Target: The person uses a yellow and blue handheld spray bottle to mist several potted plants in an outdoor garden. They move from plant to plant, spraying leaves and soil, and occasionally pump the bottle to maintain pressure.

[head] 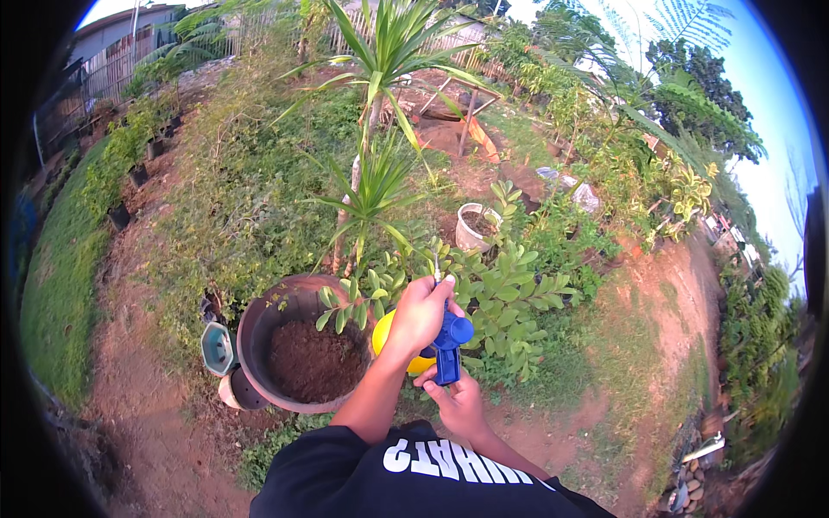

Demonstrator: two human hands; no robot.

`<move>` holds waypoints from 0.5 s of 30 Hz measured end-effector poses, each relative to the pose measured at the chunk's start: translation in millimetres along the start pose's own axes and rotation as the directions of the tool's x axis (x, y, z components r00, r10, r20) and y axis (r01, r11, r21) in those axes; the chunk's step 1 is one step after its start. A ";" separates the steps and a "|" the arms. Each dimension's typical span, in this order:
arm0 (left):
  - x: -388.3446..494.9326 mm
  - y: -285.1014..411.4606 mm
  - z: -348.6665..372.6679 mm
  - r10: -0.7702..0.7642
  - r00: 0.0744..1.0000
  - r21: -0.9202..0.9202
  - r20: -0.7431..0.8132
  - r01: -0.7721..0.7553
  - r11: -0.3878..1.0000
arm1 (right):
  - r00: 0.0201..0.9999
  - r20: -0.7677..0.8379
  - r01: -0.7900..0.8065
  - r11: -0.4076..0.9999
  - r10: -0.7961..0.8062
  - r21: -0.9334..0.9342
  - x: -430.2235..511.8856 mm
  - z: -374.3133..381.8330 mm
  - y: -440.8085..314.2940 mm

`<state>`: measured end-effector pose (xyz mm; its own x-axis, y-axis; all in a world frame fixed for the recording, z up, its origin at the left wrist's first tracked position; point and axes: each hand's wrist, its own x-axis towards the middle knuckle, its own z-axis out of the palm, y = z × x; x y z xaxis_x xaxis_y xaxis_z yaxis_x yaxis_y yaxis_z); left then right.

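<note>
A pump sprayer with a blue plastic head (448, 340) and a yellow bottle (383, 331) is held out in front of my body. My left hand (420, 314) closes around the front of the blue head, where a thin nozzle wand (436, 264) sticks out past the fingers. Below it, my right hand (458, 403) grips the lower end of the sprayer by the blue handle, thumb on the near side. Both forearms hide part of the yellow bottle. Leafy green branches (508, 285) stand just beyond and to the right of the hands.
A large round pot (249, 359) with soil stands left of my arms. Beside it are a small green planter (219, 348) and a pale pot (233, 392). A white pot (471, 228) stands farther ahead, near a spiky-leaved plant (366, 194). A dirt path (680, 311) runs along the right.
</note>
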<state>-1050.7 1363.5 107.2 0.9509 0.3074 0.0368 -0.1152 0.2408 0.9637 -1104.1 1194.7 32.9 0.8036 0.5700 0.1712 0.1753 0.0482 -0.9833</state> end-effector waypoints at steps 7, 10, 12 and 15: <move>1.2 -8.9 5.6 -0.003 1.000 0.139 0.016 0.001 0.990 | 0.997 -0.070 -0.029 0.998 0.033 0.058 -12.7 -6.0 16.4; 2.7 -13.2 6.9 -0.016 0.999 0.147 0.047 0.009 0.989 | 0.995 -0.097 -0.015 0.998 0.021 0.065 -15.6 -8.6 15.9; 1.5 -10.8 9.1 -0.023 0.997 0.151 0.070 0.012 0.988 | 0.993 -0.119 -0.011 0.999 0.017 0.048 -19.0 -9.8 13.7; 0.8 -11.4 11.8 -0.017 0.995 0.161 0.099 0.001 0.987 | 0.985 -0.170 -0.005 0.993 0.026 0.120 -23.3 -11.6 11.5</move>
<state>-1045.2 1350.1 99.4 0.9764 0.2109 0.0466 -0.0668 0.0899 0.9937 -1114.2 1172.5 18.3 0.8929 0.4232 0.1539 0.1017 0.1434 -0.9844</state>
